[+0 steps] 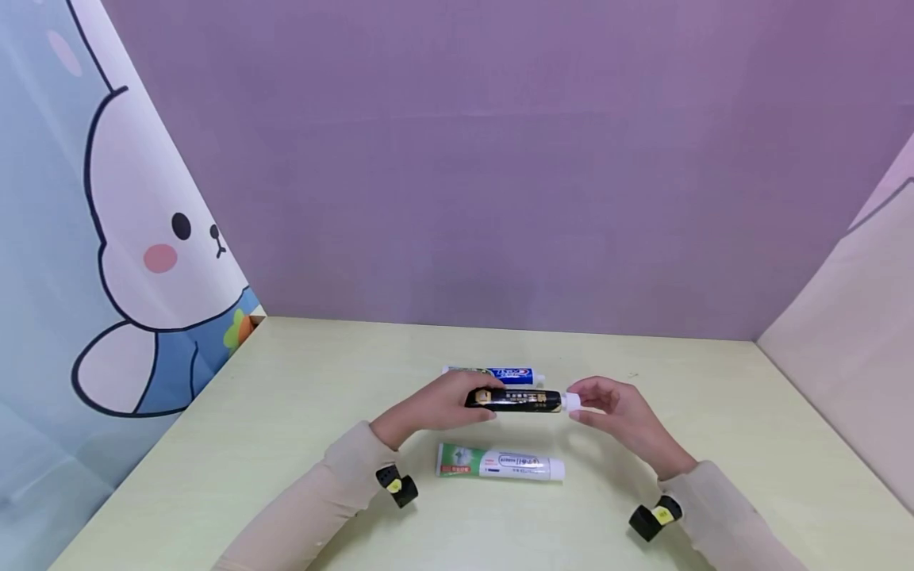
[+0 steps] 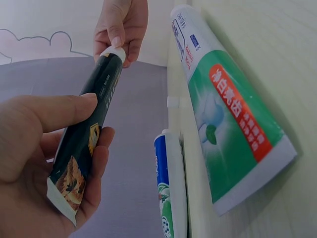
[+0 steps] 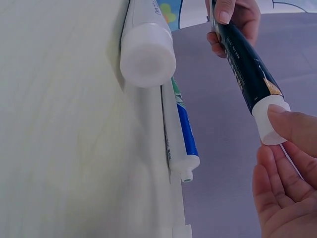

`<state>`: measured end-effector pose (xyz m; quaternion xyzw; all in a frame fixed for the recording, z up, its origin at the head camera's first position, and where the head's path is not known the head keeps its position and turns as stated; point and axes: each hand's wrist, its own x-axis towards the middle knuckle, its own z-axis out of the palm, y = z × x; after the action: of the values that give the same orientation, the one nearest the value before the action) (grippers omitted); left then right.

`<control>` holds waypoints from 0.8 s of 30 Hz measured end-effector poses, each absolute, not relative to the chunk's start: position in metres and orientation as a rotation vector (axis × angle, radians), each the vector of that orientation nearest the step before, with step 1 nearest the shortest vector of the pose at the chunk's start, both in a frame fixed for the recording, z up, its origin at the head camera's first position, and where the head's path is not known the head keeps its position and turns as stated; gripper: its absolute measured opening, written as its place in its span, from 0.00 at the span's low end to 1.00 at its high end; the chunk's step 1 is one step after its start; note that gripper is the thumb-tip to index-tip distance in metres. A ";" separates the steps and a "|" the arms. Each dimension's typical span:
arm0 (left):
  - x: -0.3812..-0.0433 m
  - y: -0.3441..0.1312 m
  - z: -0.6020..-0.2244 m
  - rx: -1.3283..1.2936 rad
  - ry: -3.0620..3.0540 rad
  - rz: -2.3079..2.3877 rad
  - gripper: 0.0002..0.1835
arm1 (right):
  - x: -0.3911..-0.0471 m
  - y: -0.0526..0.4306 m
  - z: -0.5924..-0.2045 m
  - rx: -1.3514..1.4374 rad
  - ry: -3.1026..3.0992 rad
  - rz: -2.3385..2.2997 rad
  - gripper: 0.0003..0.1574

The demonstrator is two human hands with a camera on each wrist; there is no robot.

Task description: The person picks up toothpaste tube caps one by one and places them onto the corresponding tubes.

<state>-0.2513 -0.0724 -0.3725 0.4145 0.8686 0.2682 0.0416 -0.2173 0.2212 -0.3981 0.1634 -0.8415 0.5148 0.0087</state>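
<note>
My left hand [image 1: 457, 400] grips a black toothpaste tube [image 1: 528, 400] near its flat end and holds it above the table. The thumb and fingers of my right hand [image 1: 617, 412] pinch the white cap [image 3: 270, 121] at the tube's other end. Nearer to me lies a green and white toothpaste tube [image 1: 500, 463] with a white cap on. Behind the black tube is a blue, green and white toothpaste tube [image 1: 512, 375], partly hidden by it and my left hand. In the right wrist view its narrow nozzle [image 3: 186, 176] shows bare.
A small white piece [image 3: 182, 231], its kind unclear, sits on the pale table [image 1: 343, 357] beyond the blue tube's nozzle. A purple backdrop [image 1: 500, 198] stands behind the table. At the left hangs a cloth with a cartoon animal [image 1: 164, 238].
</note>
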 end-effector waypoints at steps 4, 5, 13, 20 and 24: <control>-0.253 -0.073 -0.373 1.264 2.629 0.848 0.21 | -0.217 0.221 -0.398 0.553 -2.614 1.574 0.20; -0.253 -0.073 -0.373 1.258 2.625 0.852 0.21 | -0.217 0.221 -0.398 0.554 -2.614 1.561 0.19; -0.255 -0.070 -0.366 1.199 2.601 0.892 0.21 | -0.219 0.222 -0.392 0.497 -2.637 1.518 0.18; -0.256 -0.068 -0.365 1.197 2.594 0.927 0.21 | -0.220 0.223 -0.390 0.496 -2.626 1.605 0.19; -0.255 -0.068 -0.365 1.210 2.619 0.911 0.21 | -0.221 0.224 -0.390 0.449 -2.672 1.598 0.19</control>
<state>-0.2555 -0.0676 -0.3653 0.3993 0.8642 0.3005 0.0583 -0.2206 0.2241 -0.3896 0.1427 -0.8495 0.5080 -0.0019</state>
